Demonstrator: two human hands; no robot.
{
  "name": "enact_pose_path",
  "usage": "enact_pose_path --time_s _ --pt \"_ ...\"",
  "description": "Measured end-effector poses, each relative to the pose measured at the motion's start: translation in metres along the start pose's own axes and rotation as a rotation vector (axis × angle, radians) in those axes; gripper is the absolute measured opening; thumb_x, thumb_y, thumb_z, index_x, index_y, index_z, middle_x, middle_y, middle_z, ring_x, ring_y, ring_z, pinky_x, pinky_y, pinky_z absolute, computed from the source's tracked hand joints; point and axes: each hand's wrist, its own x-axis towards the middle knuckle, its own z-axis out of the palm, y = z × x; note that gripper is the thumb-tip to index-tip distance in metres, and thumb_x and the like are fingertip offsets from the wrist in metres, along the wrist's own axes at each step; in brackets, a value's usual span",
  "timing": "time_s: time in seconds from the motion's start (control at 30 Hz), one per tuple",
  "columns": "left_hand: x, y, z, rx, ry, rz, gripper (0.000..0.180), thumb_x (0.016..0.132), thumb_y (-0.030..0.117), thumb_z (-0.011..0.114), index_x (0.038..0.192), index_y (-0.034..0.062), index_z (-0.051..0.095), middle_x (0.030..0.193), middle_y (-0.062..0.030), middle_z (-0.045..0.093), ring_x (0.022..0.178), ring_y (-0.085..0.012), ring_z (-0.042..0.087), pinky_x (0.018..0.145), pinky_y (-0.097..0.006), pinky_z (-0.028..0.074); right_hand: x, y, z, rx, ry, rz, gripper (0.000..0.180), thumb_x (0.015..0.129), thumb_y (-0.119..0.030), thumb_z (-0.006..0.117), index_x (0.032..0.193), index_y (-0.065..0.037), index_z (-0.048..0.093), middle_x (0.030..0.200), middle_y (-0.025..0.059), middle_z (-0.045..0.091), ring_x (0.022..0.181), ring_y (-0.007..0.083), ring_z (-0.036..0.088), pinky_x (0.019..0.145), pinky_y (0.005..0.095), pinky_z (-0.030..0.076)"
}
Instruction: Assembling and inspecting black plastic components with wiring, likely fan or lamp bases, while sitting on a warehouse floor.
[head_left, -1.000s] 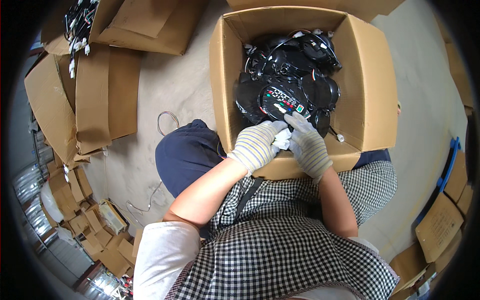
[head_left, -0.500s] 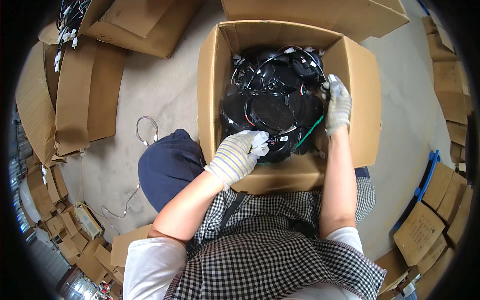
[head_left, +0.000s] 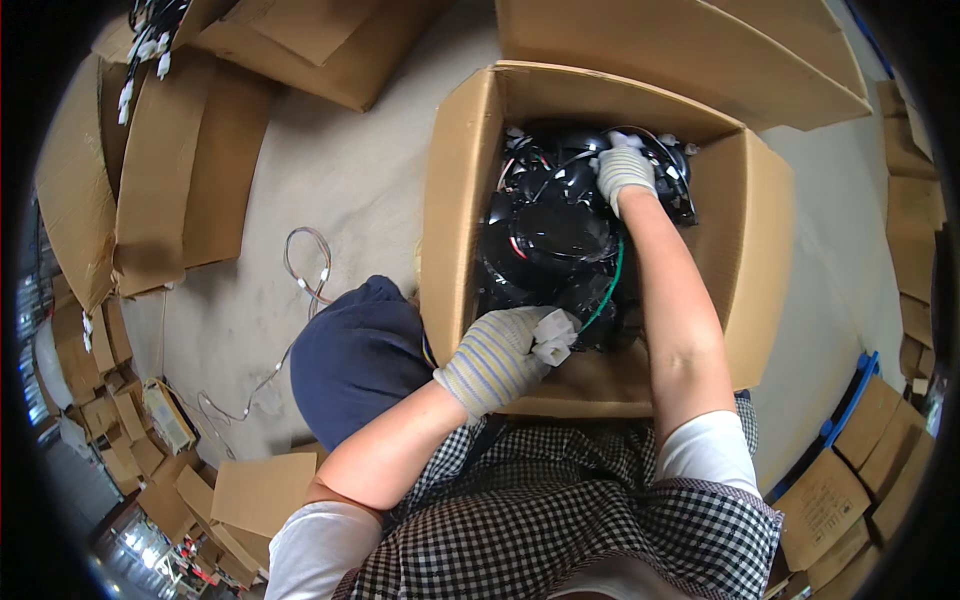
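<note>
An open cardboard box [head_left: 770,250] stands in front of me, with several glossy black plastic parts [head_left: 565,228] and their wires in it. My left hand [head_left: 497,358], in a striped knit glove, is closed on a bunch of white plastic connectors [head_left: 554,337] above the box's near left part. Over the far side of the pile is my gloved right hand [head_left: 626,174], closed round something whitish that its fingers mostly hide. A green wire [head_left: 612,285] runs down across the black parts between my hands.
Flattened or open cartons [head_left: 160,170] stand at the left, with a bundle of wires with white connectors [head_left: 150,45] at the top left. A loose cable [head_left: 290,262] lies on the floor beside my knee. Beyond the box is another carton [head_left: 690,55]; a blue rail [head_left: 850,400] lies at the right.
My right hand has moved from the box's right side to the far part of the pile. My left hand stays near the front with the white connectors. The whole view has shifted slightly.
</note>
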Motion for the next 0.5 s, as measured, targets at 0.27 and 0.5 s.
enact_pose_path --time_s 0.27,0.5 --pt "0.007 -0.002 0.005 0.017 -0.011 0.029 0.022 0.087 0.01 0.059 0.107 0.0012 0.063 0.086 -0.0066 0.066 0.075 -0.0126 0.059 0.076 -0.025 0.048 -0.076 0.066 -0.041 0.033 -0.133 -0.386 0.034 0.09 -0.035 0.053 0.09 -0.004 0.068 0.086 0.0147 0.068 0.08 0.0297 0.065 0.069 0.0422 0.048" --pt "-0.015 0.013 0.013 -0.587 0.045 0.167 0.028 0.087 0.005 0.056 0.114 -0.0043 0.058 0.084 -0.0015 0.061 0.072 -0.0073 0.054 0.067 -0.022 0.047 -0.248 0.07 -0.101 0.891 0.029 -0.467 0.022 0.084 -0.025 0.056 0.076 -0.006 0.064 0.078 0.0043 0.055 0.062 0.0131 0.053 0.06 0.0284 0.044"
